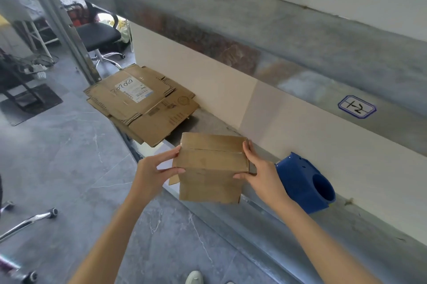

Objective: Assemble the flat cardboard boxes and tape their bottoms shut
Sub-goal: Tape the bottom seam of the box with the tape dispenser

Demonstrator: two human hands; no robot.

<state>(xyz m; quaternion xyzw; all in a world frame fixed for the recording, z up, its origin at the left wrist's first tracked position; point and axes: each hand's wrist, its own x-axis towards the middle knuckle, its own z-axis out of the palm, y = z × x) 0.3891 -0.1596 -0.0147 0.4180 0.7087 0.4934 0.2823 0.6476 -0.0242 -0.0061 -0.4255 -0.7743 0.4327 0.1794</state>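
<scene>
A small brown cardboard box (211,168), folded into shape, sits between both hands at the front edge of a low metal shelf (265,221). Its two top flaps meet along a seam with no tape visible on it. My left hand (153,171) grips the box's left side, thumb on the near face and fingers at the upper edge. My right hand (261,171) holds the right side the same way. A pile of flat cardboard boxes (141,101), one bearing a white shipping label, lies further left on the shelf. A blue tape dispenser (305,183) rests just right of my right hand.
A white wall panel (208,80) backs the shelf, and a metal shelf beam (300,36) with a blue-bordered label runs overhead. A black office chair (98,34) stands at the back left on the grey tiled floor (69,156). Chrome chair legs (27,222) lie at lower left.
</scene>
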